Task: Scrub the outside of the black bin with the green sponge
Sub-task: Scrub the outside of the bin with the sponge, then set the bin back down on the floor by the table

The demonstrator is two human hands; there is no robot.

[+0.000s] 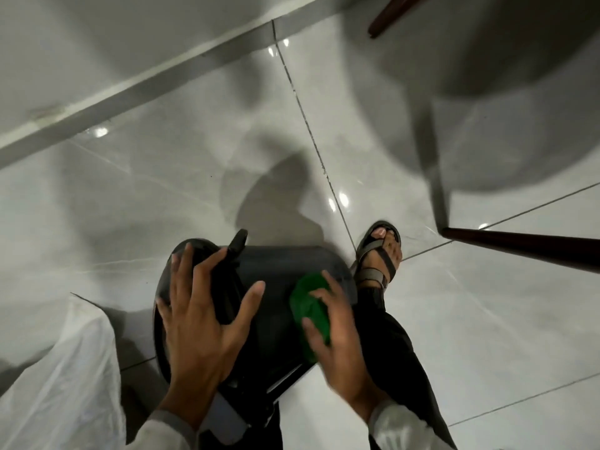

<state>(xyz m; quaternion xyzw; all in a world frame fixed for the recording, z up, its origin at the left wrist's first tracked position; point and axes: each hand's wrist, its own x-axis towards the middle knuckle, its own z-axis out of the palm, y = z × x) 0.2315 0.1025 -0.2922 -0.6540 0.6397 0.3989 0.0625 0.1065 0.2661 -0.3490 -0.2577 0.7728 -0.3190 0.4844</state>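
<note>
The black bin [276, 287] lies tipped on its side low in the middle of the head view, its rounded end to the left. My left hand [201, 313] rests on that left end with fingers spread, bracing the bin. My right hand [334, 332] presses the green sponge [310, 303] flat against the bin's outer wall on the right side. The sponge is partly covered by my fingers. A black pedal or handle piece [238, 246] sticks up from the bin's far edge.
Glossy grey floor tiles [162, 190] spread all around. My right foot in a sandal [380, 254] is beside the bin. A dark wooden furniture leg [519, 243] reaches in from the right, another [393, 14] at the top. White plastic sheeting [65, 368] lies at the lower left.
</note>
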